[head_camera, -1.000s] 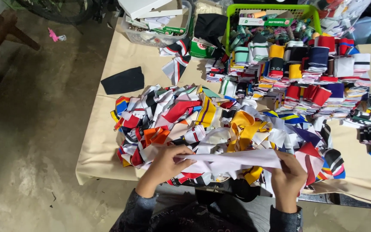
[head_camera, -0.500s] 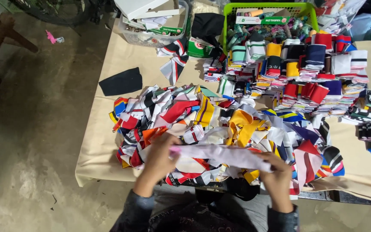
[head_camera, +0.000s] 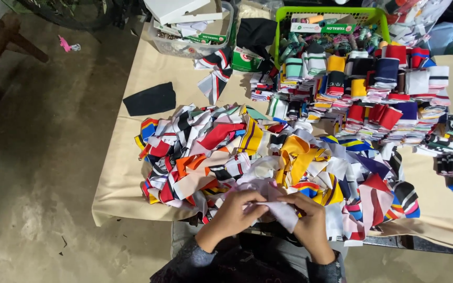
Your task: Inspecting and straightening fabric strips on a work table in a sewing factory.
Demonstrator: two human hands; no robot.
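My left hand and my right hand meet at the near edge of the table, both gripping a pale pink strip of fabric that is bunched and folded between them. Just beyond my hands lies a big loose heap of multicoloured fabric strips in red, yellow, white, orange and blue. The far ends of the pink strip are hidden under my fingers.
Neat stacks of folded coloured strips fill the table's back right. A green basket and a clear tub stand at the back. A black cloth piece lies alone on the beige table cover. Concrete floor is on the left.
My hands have come together from wide apart, and the pink strip, stretched out flat before, is now folded up between them.
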